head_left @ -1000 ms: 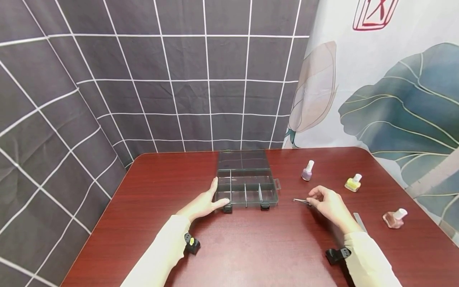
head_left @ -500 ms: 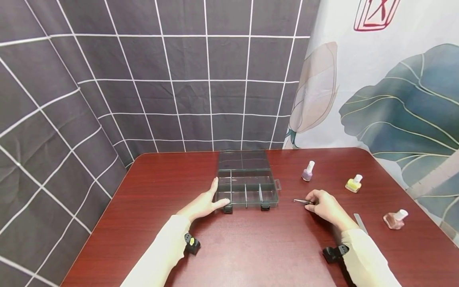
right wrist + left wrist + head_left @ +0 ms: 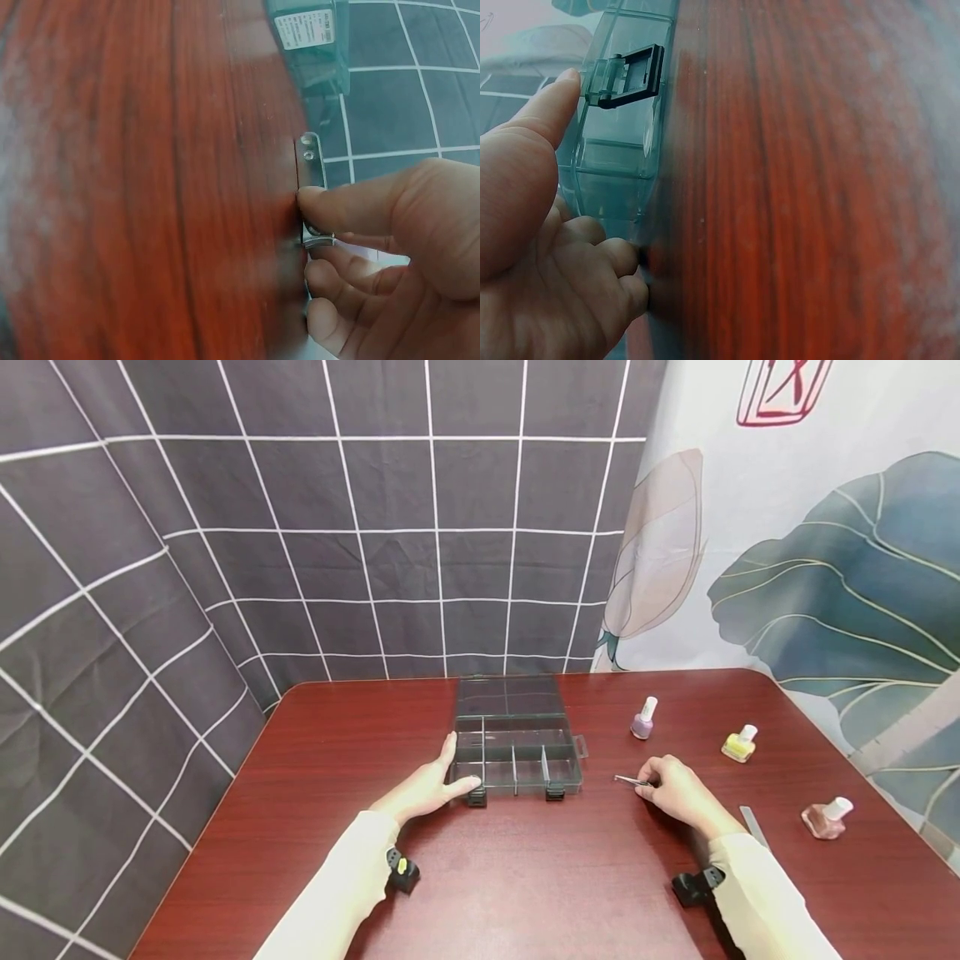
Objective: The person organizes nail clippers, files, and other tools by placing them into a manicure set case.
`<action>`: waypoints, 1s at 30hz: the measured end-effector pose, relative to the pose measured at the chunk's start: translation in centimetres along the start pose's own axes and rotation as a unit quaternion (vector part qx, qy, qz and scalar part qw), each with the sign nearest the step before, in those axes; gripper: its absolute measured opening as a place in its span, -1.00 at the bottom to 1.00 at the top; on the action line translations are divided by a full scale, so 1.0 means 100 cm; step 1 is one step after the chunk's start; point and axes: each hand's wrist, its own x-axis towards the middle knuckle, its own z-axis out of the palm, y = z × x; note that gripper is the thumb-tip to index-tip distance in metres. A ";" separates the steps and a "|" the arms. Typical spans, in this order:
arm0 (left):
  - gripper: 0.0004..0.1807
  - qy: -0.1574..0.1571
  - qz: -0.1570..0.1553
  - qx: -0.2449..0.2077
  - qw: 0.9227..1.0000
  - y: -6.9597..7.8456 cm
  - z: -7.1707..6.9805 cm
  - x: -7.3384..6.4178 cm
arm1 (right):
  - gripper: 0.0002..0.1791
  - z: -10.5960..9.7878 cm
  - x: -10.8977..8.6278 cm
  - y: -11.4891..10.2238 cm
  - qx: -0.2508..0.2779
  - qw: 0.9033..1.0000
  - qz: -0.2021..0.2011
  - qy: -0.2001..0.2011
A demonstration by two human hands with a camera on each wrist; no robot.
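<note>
A clear grey-green plastic box (image 3: 567,745) with divided compartments lies with its lid (image 3: 510,696) laid back on the reddish-brown table. My left hand (image 3: 426,787) holds its front left corner, the thumb by a black latch (image 3: 634,75) and the fingers along the left side. To the right of the box, my right hand (image 3: 678,789) pinches metal nail clippers (image 3: 309,169) between thumb and fingers, low over the table. One end of the clippers, with two small holes, sticks out past the thumb; the fingers hide part of the middle.
A purple nail polish bottle (image 3: 642,720) stands beyond my right hand. Yellow polish (image 3: 739,744) and brownish-pink polish (image 3: 826,818) are farther right. A flat grey strip, perhaps a nail file (image 3: 753,825), lies beside my right forearm. Hanging gridded cloth (image 3: 390,560) backs the table.
My right hand has shifted slightly left and its fingers have resettled on the nail clippers. The left hand and the box have stayed in place.
</note>
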 end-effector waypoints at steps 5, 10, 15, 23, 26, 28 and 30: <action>0.08 -0.002 -0.002 -0.001 1.000 0.000 -0.002 -0.001 | -0.85 0.000 0.001 -0.002 -0.002 1.000 -0.005 -0.003; 0.08 -0.004 -0.001 0.000 1.000 0.002 -0.004 -0.002 | -0.86 -0.001 0.001 -0.007 0.037 0.999 -0.002 -0.007; 0.09 -0.005 0.001 -0.003 1.000 0.003 -0.004 -0.003 | -0.88 -0.002 0.002 -0.012 0.077 0.997 -0.011 -0.015; 0.08 -0.006 0.016 -0.001 1.000 0.000 -0.001 -0.003 | -0.88 -0.002 0.007 -0.023 0.094 0.995 -0.023 0.010; 0.08 -0.006 0.014 0.000 1.000 0.000 -0.001 -0.002 | -0.88 -0.002 0.010 -0.031 0.102 0.994 -0.027 0.020; 0.07 -0.005 0.011 0.000 1.000 0.001 -0.002 -0.002 | -0.89 -0.001 0.013 -0.037 0.101 0.994 -0.028 0.027; 0.07 -0.005 0.009 0.000 1.000 0.001 -0.002 -0.002 | -0.89 0.000 0.015 -0.041 0.100 0.994 -0.033 0.034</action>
